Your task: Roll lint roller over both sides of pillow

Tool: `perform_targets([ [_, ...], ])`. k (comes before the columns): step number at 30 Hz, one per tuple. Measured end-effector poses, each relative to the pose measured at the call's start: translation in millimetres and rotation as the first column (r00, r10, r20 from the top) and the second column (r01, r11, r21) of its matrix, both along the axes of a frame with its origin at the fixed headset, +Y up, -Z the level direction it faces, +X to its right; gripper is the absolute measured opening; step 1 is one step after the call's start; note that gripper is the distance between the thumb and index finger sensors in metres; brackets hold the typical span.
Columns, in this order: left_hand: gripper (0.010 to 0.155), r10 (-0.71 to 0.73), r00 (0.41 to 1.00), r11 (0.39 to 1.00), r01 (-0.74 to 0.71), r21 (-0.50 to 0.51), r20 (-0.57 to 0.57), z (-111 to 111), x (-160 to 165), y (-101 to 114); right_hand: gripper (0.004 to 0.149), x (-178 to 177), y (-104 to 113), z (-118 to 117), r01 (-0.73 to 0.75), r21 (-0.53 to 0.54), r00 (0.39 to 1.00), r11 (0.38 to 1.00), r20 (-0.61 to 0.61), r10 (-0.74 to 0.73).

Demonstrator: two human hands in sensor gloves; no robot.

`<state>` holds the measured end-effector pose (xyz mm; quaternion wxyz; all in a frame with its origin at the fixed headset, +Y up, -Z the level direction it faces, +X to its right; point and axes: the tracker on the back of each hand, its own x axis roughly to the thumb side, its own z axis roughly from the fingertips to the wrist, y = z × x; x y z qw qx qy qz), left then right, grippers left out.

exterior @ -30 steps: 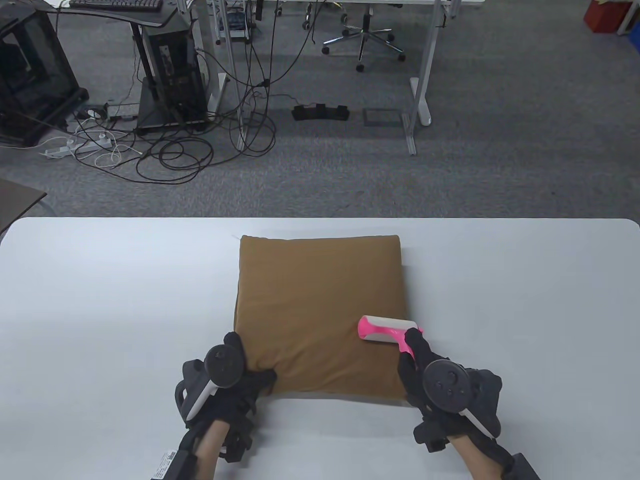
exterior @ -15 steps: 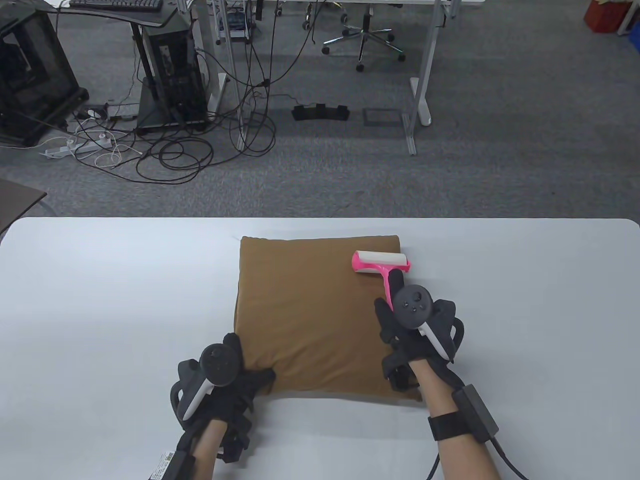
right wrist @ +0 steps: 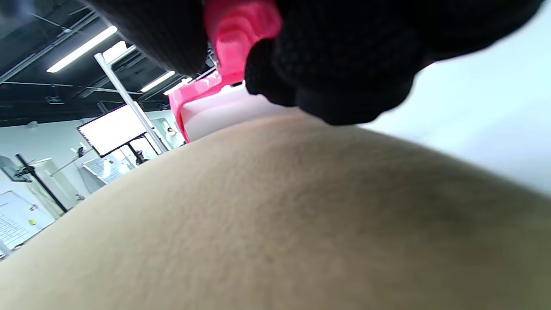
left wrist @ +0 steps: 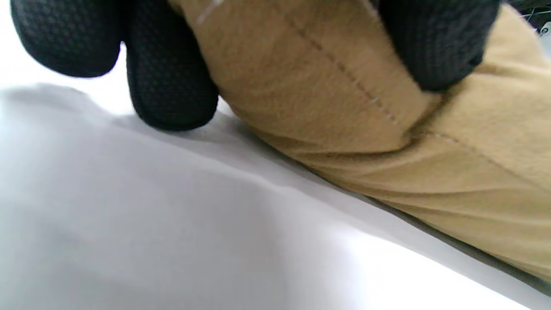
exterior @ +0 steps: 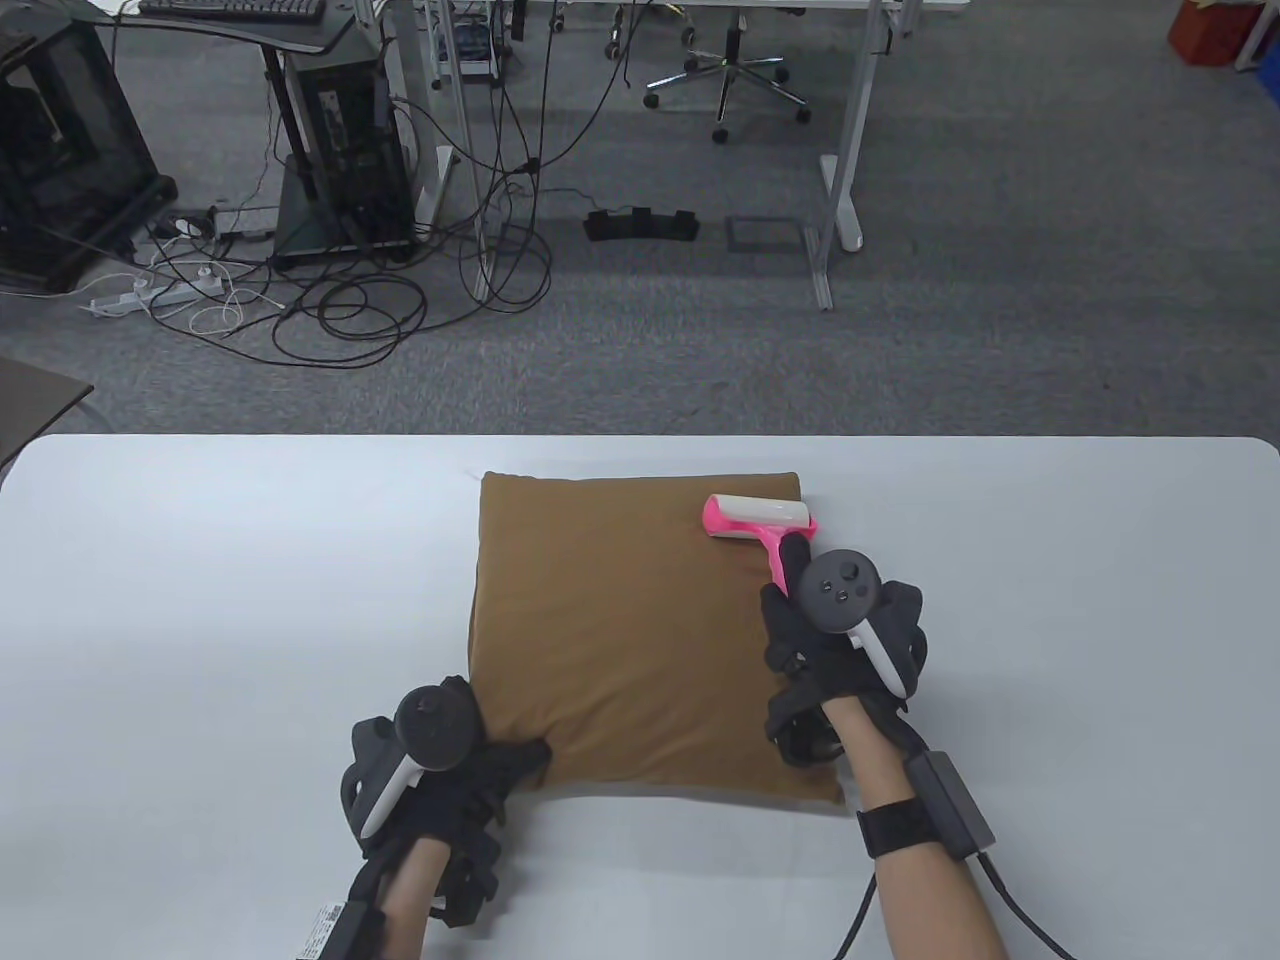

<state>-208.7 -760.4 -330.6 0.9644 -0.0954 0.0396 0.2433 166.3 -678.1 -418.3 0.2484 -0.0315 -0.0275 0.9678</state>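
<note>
A brown square pillow (exterior: 630, 630) lies flat on the white table (exterior: 200, 600). My right hand (exterior: 815, 625) grips the pink handle of a lint roller (exterior: 757, 520), whose white roll rests on the pillow's far right corner. In the right wrist view the pink handle (right wrist: 239, 38) sits between my gloved fingers (right wrist: 344, 64) above the pillow (right wrist: 275, 224). My left hand (exterior: 470, 750) holds the pillow's near left corner. In the left wrist view a fingertip (left wrist: 430, 43) presses into the pillow's seam (left wrist: 344, 107) and other fingers (left wrist: 168, 77) rest on the table beside it.
The table's far edge (exterior: 640, 437) runs just beyond the pillow. Past it is grey carpet with tangled cables (exterior: 350, 300), a computer tower (exterior: 345, 150), desk legs (exterior: 840, 180) and an office chair base (exterior: 725, 80).
My right hand has pushed the lint roller from the pillow's near right area up to its far right corner. My left hand has stayed on the near left corner.
</note>
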Motion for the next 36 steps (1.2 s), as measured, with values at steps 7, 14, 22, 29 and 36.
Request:
perform_targets([
  [7,0.109,0.010,1.000,1.000,-0.010,-0.008,0.011,0,-2,0,0.059,18,16,48,-0.028,0.072,0.997,0.997,-0.076,0.034],
  [14,0.109,0.049,0.998,0.998,-0.048,-0.029,0.037,1,-7,-1,0.057,38,28,90,-0.030,0.063,0.990,0.998,-0.139,0.039],
  [22,0.109,0.102,0.994,0.995,-0.102,-0.022,0.044,4,-10,-2,0.054,55,27,129,-0.001,0.058,0.981,0.998,-0.193,0.013],
  [29,0.109,0.099,0.994,0.995,-0.099,-0.023,0.042,5,-10,-2,0.052,60,29,143,0.047,0.104,0.977,0.993,-0.210,-0.024],
  [36,0.109,0.098,0.994,0.995,-0.097,-0.026,0.042,5,-9,-2,0.052,35,44,157,0.087,0.262,0.965,0.961,-0.263,-0.015],
])
